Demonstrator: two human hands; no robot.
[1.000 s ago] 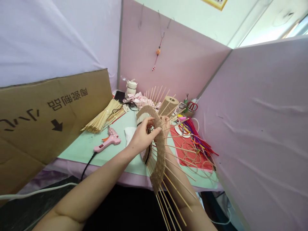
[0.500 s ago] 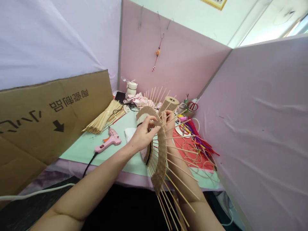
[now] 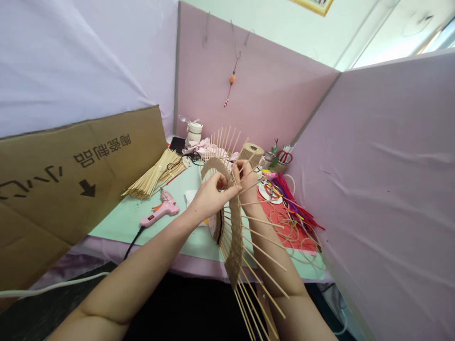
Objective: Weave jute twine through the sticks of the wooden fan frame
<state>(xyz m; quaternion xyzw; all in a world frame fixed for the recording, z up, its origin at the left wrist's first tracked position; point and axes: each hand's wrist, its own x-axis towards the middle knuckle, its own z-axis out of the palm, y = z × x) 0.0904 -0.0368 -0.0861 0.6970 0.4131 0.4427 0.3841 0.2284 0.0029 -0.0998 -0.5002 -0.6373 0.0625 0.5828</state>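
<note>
I hold a round woven piece (image 3: 232, 237) on edge above the table's front edge: a band of jute twine woven through thin bamboo sticks that fan out all round. My left hand (image 3: 209, 196) is closed on the near side of its upper rim, fingers pinched among the sticks. My right hand (image 3: 245, 177) grips the far side of the same rim, fingers curled between the sticks. What the fingertips pinch is too small to make out.
A pink glue gun (image 3: 159, 213) lies on the green mat (image 3: 121, 218), its cord running off the front. A bundle of bamboo sticks (image 3: 152, 175), a twine spool (image 3: 250, 152), coloured pipe cleaners (image 3: 298, 208), loose twine on red paper (image 3: 291, 234) and scissors (image 3: 284, 156) lie behind. A cardboard sheet (image 3: 71, 180) leans left.
Both hands have worked a little upward along the rim and closer together, and the woven piece has turned slightly with them.
</note>
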